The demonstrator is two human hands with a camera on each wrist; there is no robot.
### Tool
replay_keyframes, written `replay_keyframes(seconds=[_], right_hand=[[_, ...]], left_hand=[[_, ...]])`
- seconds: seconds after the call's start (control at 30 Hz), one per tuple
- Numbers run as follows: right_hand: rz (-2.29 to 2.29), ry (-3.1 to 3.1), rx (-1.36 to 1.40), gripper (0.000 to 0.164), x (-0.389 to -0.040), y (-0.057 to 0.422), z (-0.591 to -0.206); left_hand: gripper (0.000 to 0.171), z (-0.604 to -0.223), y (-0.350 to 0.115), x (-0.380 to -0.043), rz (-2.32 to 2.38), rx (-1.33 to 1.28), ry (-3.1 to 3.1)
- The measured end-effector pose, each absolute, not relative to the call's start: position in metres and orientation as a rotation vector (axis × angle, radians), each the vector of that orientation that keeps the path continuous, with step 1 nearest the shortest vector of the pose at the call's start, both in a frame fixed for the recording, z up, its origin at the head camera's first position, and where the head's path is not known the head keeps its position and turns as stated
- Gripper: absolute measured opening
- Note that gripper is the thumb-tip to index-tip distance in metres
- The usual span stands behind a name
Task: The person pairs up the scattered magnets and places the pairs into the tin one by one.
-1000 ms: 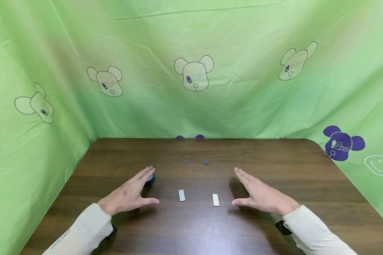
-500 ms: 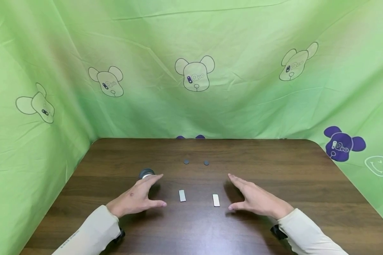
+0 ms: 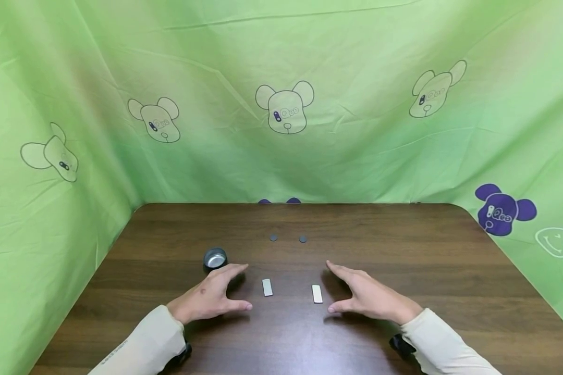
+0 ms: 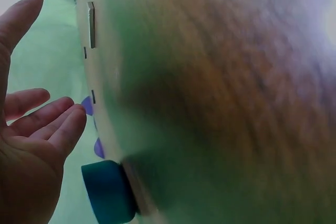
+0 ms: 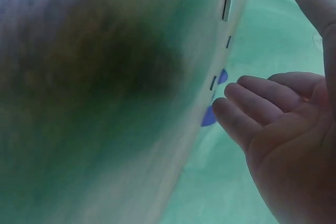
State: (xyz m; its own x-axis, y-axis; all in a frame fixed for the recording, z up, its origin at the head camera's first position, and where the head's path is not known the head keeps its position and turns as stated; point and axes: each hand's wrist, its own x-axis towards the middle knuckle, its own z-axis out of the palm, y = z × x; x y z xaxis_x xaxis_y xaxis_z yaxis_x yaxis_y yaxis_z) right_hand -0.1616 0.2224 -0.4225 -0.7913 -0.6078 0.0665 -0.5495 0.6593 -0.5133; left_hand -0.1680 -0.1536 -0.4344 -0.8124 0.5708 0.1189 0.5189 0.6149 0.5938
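Note:
Two small pale rectangular pieces lie on the brown table (image 3: 281, 333): a left piece (image 3: 267, 287) and a right piece (image 3: 317, 294). Left of them, my left hand (image 3: 211, 297) hovers above the wood with thumb and fingers spread apart, holding nothing. My right hand (image 3: 368, 297) mirrors it on the other side, also holding nothing. Just behind the left fingers stands a small round dark container (image 3: 215, 258) with a silvery inside; the left wrist view shows its teal side (image 4: 109, 192). Both palms face inward.
Farther back lie two small dark discs, a left disc (image 3: 273, 238) and a right disc (image 3: 302, 239). A green curtain (image 3: 347, 156) printed with bear heads hangs behind the table and along both sides.
Both hands have moved inward, toward each other and the pale pieces. The left hand has come away from in front of the round container, which now shows more fully.

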Motion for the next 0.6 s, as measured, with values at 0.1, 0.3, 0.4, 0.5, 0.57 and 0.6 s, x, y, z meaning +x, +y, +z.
replay_keyframes(seconds=[0.1,0.3,0.4,0.5,0.57,0.6], right_hand=[[-0.805,2.749,-0.960,0.094,-0.162,0.219,-0.424],[-0.837,2.767,-0.957,0.092,-0.166,0.218,-0.427],[-0.834,2.784,-0.946,0.090,-0.168,0.218,-0.429],[-0.842,2.792,-0.930,0.088,-0.170,0.217,-0.433],[-0.843,2.802,-0.926,0.085,-0.171,0.218,-0.435],[-0.844,2.811,-0.937,0.083,-0.172,0.218,-0.437]], left_hand=[[0.084,-0.438,-0.152,-0.168,0.967,0.934,2.760],[0.084,-0.441,-0.147,-0.171,1.022,0.910,2.736],[0.082,-0.444,-0.145,-0.173,1.040,0.912,2.730],[0.080,-0.447,-0.141,-0.176,1.050,0.929,2.732],[0.078,-0.450,-0.139,-0.179,1.064,0.954,2.736],[0.077,-0.451,-0.138,-0.180,1.069,0.965,2.740]])
